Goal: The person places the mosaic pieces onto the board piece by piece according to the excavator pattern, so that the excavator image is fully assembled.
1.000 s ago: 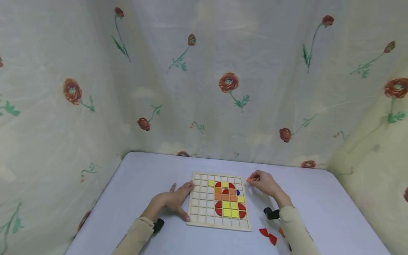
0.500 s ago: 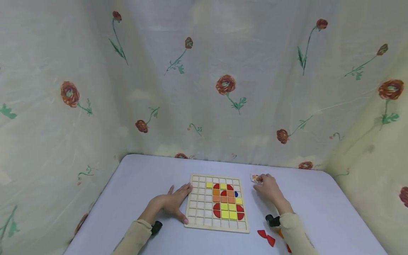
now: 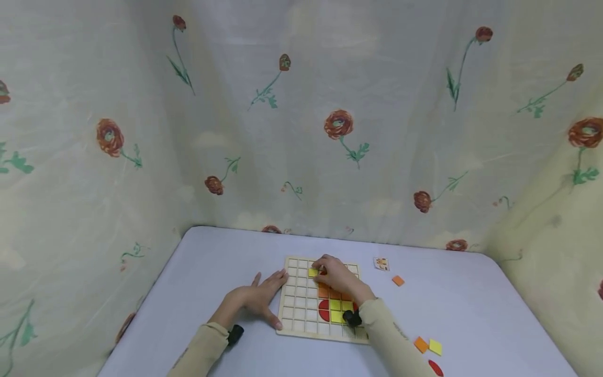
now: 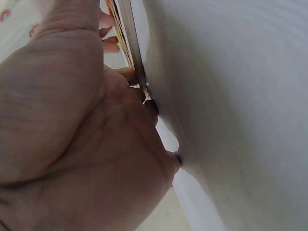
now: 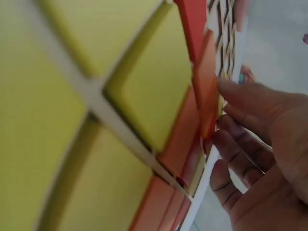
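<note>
My left hand (image 3: 259, 297) rests flat with spread fingers along the left side of a wooden grid board (image 3: 299, 329); in the left wrist view the palm (image 4: 115, 130) faces the board's edge. Over the upper part of the board, my right hand (image 3: 338, 275) has its thumb and fingertips around a red rounded piece (image 3: 323, 272), just right of a yellow square tile (image 3: 313, 273). From the right wrist, these fingers (image 5: 240, 159) reach down past an orange tile (image 5: 206, 82); I cannot tell whether they grip the red piece. Several coloured pieces fill the board's right half.
A small picture card (image 3: 381, 264) and an orange tile (image 3: 398, 280) lie right of the board. Nearer, beside the right sleeve, are another orange tile (image 3: 421, 344), a yellow tile (image 3: 435, 346) and a red piece (image 3: 435, 367). A floral curtain (image 3: 301, 131) encloses the table.
My right hand held an orange tile, passed by the picture card, and has moved left onto the board. An orange tile now lies on the table near the card. The left hand stays put.
</note>
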Demonstrator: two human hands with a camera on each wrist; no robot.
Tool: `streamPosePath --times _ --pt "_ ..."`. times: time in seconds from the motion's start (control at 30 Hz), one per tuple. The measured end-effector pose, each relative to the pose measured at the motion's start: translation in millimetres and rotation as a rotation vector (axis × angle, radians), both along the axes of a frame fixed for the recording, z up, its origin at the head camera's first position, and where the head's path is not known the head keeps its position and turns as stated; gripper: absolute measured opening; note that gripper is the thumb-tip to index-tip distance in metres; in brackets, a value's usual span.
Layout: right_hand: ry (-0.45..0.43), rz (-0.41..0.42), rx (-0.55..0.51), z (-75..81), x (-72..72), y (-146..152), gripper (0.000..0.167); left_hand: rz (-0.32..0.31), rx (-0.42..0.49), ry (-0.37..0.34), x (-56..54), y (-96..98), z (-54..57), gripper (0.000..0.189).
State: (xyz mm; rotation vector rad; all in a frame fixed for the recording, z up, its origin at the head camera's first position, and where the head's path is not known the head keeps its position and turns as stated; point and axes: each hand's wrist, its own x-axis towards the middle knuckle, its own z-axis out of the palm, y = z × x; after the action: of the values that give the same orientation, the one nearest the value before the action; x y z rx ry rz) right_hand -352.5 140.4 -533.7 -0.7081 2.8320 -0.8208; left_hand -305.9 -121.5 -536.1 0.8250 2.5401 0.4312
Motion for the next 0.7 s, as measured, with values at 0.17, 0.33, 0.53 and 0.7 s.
streamPosePath --times 0.17,0.33,0.53,0.7 --pt "0.01 -0.005 0.018 1.1 0.4 -7.4 0.019 0.006 -0.007 -0.001 -0.8 0.7 -0.5 0.124" --pt "-0.008 0.004 0.02 3.8 0.2 -12.5 0.021 0.021 -0.005 -0.008 -1.3 0.2 1.6 0.124" --pt "-0.022 0.004 0.041 4.2 -0.1 -15.7 0.027 0.021 -0.01 -0.013 -1.5 0.5 -0.5 0.125" --pt "-0.012 0.011 0.064 6.2 -1.6 -16.2 0.022 0.027 -0.022 -0.011 -2.5 1.4 -1.6 0.125"
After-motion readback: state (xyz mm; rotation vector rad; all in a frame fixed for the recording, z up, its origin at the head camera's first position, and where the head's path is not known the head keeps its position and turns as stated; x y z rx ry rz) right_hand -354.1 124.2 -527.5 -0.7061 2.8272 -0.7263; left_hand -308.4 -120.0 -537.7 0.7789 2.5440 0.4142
